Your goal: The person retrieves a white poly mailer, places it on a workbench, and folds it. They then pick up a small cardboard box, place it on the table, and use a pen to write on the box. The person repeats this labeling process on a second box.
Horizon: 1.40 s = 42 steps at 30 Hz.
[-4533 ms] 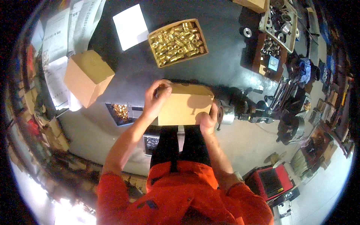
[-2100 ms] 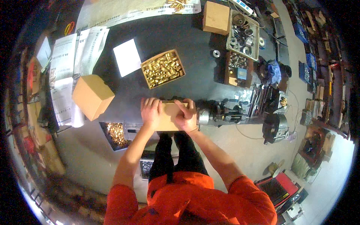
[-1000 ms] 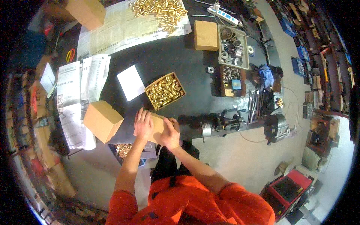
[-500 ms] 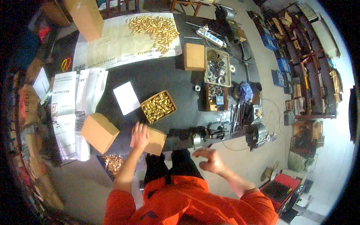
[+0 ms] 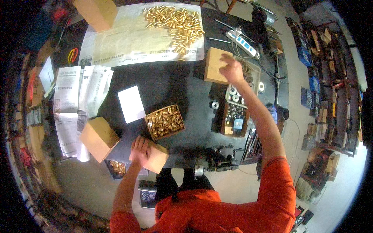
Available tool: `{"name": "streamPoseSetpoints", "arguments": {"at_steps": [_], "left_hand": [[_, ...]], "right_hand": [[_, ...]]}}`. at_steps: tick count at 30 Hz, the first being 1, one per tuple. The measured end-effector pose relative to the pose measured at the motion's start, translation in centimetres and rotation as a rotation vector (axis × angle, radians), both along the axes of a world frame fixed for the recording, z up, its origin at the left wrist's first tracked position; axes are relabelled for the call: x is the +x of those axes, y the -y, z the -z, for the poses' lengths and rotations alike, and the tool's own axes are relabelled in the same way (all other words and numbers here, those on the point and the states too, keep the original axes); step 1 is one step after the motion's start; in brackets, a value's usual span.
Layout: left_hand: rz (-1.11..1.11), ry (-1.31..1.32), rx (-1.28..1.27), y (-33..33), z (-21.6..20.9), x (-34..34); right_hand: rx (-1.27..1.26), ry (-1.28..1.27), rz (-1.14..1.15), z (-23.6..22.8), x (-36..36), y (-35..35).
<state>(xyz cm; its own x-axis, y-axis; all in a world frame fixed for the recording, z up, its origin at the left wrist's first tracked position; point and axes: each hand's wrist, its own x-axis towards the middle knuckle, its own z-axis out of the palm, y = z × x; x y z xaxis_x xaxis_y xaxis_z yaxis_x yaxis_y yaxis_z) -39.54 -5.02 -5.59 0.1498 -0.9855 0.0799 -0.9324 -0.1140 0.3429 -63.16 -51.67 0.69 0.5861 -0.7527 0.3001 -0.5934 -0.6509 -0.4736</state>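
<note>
Left hand lies on near carton, fingers together, grip unclear; carton at front edge of worktop. Fittings box just beyond. Bare room onward to far carton; right hand there, half-open, contact unclear.

Tan cardboard box: oblong, plain face up, sits askew at the table's near edge, left end partly covered. Squarish tan carton: plain-faced, sits farther back and right on the table, slightly turned, upper right partly hidden.
</note>
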Motion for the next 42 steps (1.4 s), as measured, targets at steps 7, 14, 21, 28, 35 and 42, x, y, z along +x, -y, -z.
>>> {"name": "streamPoseSetpoints", "arguments": {"at_steps": [7,14,21,28,35,42], "left_hand": [[-0.058,-0.063,-0.009,0.3,0.4,-0.1],[-0.032,0.017,0.055,0.1,-0.2,0.0],[0.006,0.007,0.010,0.5,-0.3,1.0],[-0.008,0.038,0.054,-1.1,0.1,0.1],[0.004,-0.005,0.037,-0.8,0.6,0.4],[-0.012,-0.043,-0.072,-0.4,0.7,0.3]], "right_hand": [[0.114,-0.113,0.154,10.8,2.4,16.0],[-0.174,-0.705,-0.131,13.6,4.9,22.1],[-0.578,-1.073,-0.449,16.2,2.3,27.0],[-0.162,-0.193,-0.306,6.9,7.9,17.3],[0.297,-0.120,-0.674,-4.4,3.4,-7.1],[0.918,-0.540,-0.961,2.9,-2.6,-20.7]]}}
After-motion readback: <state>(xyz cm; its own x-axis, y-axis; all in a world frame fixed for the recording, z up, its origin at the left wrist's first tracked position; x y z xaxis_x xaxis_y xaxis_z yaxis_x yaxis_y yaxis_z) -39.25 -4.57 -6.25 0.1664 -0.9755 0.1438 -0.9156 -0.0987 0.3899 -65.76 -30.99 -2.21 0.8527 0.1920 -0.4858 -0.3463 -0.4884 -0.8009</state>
